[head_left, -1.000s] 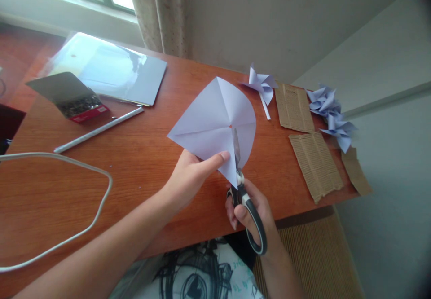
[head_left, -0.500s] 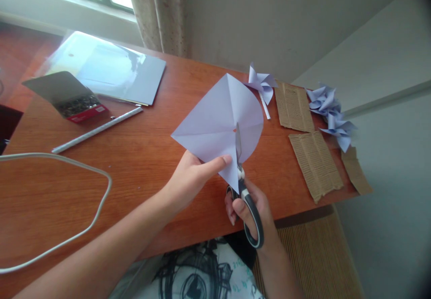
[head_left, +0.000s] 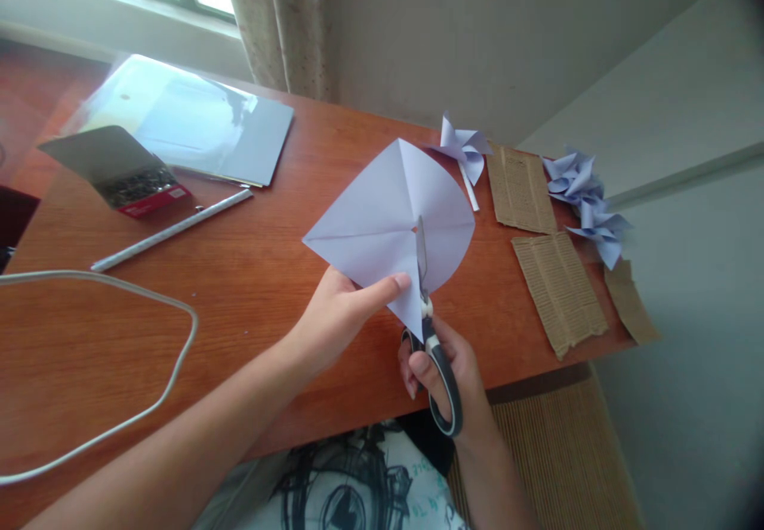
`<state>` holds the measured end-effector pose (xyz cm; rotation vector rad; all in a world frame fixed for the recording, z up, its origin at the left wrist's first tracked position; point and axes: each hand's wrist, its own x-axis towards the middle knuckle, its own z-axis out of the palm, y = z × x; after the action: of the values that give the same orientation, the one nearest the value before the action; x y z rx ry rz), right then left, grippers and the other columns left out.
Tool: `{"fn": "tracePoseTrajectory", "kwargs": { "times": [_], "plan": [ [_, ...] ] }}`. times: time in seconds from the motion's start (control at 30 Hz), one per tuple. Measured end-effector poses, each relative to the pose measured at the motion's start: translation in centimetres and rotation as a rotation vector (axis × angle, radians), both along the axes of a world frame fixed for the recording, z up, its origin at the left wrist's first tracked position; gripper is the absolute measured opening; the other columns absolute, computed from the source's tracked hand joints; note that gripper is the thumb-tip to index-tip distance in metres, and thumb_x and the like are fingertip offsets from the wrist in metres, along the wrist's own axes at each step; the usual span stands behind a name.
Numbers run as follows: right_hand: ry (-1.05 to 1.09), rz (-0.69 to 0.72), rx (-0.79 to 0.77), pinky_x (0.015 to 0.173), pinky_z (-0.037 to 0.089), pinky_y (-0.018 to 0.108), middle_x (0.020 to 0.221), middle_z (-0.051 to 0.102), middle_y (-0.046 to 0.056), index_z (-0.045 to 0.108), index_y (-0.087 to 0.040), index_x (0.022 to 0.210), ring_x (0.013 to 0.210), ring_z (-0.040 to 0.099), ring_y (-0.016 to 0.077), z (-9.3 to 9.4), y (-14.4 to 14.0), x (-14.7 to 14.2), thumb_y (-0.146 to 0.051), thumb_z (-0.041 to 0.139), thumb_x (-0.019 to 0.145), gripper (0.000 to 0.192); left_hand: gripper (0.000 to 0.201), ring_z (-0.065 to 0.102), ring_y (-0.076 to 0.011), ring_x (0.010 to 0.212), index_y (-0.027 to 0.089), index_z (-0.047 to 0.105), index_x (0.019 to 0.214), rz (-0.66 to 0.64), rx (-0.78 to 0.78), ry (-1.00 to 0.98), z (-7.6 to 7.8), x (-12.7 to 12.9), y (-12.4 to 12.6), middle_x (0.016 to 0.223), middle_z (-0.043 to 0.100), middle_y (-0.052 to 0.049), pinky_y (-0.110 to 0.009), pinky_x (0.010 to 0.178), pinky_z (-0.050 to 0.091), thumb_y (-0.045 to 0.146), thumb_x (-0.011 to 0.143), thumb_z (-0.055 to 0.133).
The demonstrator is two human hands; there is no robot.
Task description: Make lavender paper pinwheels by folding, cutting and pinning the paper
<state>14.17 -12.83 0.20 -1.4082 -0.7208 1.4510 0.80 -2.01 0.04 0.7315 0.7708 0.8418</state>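
Left hand [head_left: 346, 307] pinches creased paper [head_left: 358, 216]; right hand [head_left: 462, 359] grips scissors [head_left: 431, 344]. Blade tip [head_left: 421, 235] beside centre: overcutting risks splitting it.

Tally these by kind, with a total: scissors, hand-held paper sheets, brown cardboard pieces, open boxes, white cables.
Scissors: 1
Hand-held paper sheet: 1
Brown cardboard pieces: 3
Open box: 1
White cable: 1
Total: 7

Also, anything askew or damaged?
Slightly: the nearer brown corrugated cardboard rectangle has a ragged near edge, and the narrow brown cardboard strip beside it appears to overhang the right edge of the reddish-brown wooden table.
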Motion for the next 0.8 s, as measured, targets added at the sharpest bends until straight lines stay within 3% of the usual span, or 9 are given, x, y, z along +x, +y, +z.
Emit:
{"fn": "tracePoseTrajectory", "kwargs": {
  "times": [0.2, 0.63, 0.8],
  "plan": [
    [-0.021, 0.017, 0.050, 0.042, 0.041, 0.019, 0.068, 0.059, -0.003, 0.065, -0.019, 0.102, 0.047, 0.049, 0.0073, -0.6, 0.0, 0.2, -0.051, 0.081, 0.080, 0.042, 0.023, 0.072, -0.0209, 0.084, 0.015, 0.073, 0.096, 0.002, -0.012, -0.013, 0.1, 0.1, 0.0, 0.094, 0.079, -0.006, -0.032, 0.079, 0.055, 0.029, 0.081, 0.083],
    [0.010, -0.011, -0.007, 0.045, 0.040, 0.018, 0.067, 0.058, -0.004, 0.065, -0.019, 0.103, 0.049, 0.047, 0.0061, 0.1, -0.1, -0.1, -0.056, 0.081, 0.077, 0.049, 0.025, 0.073, -0.0232, 0.092, 0.016, 0.074, 0.099, -0.004, -0.012, -0.015, 0.0, 0.0, 0.0, 0.105, 0.079, -0.008, -0.031, 0.079, 0.055, 0.030, 0.081, 0.082],
    [0.027, 0.043, 0.034, 0.044, 0.040, 0.018, 0.067, 0.058, -0.004, 0.062, -0.020, 0.106, 0.048, 0.049, 0.0072, -0.7, -0.3, 0.5, -0.056, 0.082, 0.077, 0.050, 0.025, 0.072, -0.0223, 0.085, 0.016, 0.074, 0.101, 0.024, 0.003, -0.011, 0.0, 0.1, -0.1, 0.093, 0.078, -0.006, -0.032, 0.079, 0.056, 0.029, 0.081, 0.082]
  ]
}}
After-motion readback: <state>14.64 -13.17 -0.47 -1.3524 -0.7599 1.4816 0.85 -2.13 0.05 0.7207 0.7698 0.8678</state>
